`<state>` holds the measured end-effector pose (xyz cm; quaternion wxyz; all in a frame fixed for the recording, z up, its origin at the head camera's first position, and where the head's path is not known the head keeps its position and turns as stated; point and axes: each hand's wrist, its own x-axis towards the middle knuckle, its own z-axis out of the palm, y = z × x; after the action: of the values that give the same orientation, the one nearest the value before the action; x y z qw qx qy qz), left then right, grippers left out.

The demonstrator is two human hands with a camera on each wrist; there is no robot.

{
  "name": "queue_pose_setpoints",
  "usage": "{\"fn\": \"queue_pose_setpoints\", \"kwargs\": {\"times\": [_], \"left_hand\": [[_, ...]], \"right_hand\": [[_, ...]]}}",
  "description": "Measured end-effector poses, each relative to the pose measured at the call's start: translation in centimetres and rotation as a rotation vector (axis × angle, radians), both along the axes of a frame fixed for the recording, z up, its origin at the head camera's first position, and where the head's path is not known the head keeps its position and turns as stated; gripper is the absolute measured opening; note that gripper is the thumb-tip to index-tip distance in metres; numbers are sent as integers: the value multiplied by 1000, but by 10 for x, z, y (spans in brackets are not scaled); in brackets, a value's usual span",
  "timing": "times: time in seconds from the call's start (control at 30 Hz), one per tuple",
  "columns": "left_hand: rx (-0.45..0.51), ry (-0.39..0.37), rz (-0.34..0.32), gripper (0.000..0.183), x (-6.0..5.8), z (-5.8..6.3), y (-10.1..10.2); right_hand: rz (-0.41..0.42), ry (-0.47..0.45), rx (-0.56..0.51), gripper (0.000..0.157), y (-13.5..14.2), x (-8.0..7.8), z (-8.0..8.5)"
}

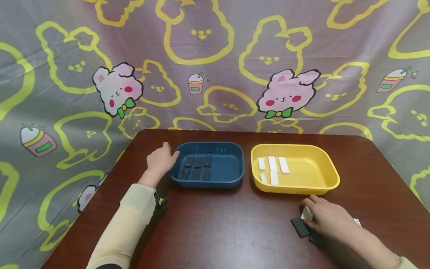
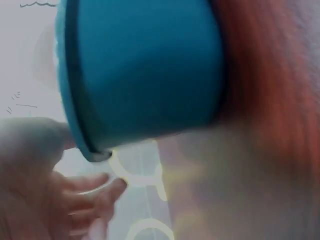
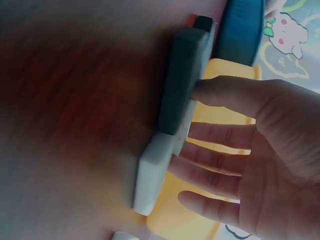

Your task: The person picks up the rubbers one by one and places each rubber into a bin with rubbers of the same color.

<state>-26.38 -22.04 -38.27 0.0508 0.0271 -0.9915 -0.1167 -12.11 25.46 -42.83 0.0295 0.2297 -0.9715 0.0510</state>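
Note:
My left hand [image 1: 159, 160] is at the left end of a blue tray [image 1: 240, 164], its thumb by the rim and its fingers loosely extended outside. Several black tiles [image 1: 198, 162] lie in two rows in that tray. In front of the yellow tray [image 1: 330, 175], my right hand [image 1: 327, 218] pinches a white tile [image 1: 306, 213], tilted up between thumb and fingers. A black tile [image 1: 299, 227] lies right beside it on the table, and another black tile [image 1: 315, 237] is partly hidden under the hand. The right wrist view shows a white tile [image 3: 152, 172] close below the fingertips.
Several white tiles [image 1: 272, 163] lie in the left part of the yellow tray. A white piece [image 1: 357, 222] shows behind the right wrist. The brown table [image 1: 215, 224] ends at a patterned curtain [image 1: 221, 45] along the back and sides.

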Motion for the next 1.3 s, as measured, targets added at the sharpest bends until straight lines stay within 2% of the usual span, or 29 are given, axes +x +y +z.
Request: {"fn": "queue_pose_setpoints", "kwargs": {"times": [0.1,0.17,0.23,0.33,0.43,0.6,0.7,0.83,1.03,1.17,1.3], "left_hand": [[9,139,-35,37,1,4,11],[29,200,-93,32,3,7,23],[45,237,-156,27,6,11,38],[63,242,-258,21,9,16,63],[81,204,-347,18,13,22,88],[87,98,-458,17,17,28,124],[44,40,-519,18,18,30,144],[-23,-22,-579,21,18,32,169],[-112,-107,-591,27,13,26,198],[-203,-136,-554,40,9,18,211],[-223,-153,-534,46,5,11,220]], "right_hand": [[0,-13,-24,38,-1,3,8],[6,-32,-38,38,-2,5,17],[25,-65,-53,39,-3,5,28],[48,-122,-84,41,-5,3,48],[36,-163,-112,45,-7,-3,67],[-32,-150,-111,51,-7,-19,91],[-66,-140,-95,52,-7,-32,99],[-62,-117,-87,51,-6,-50,102],[-19,-93,-82,47,-7,-74,96],[10,-104,-84,46,-11,-85,86],[59,-114,-72,44,-12,-93,72]]}}
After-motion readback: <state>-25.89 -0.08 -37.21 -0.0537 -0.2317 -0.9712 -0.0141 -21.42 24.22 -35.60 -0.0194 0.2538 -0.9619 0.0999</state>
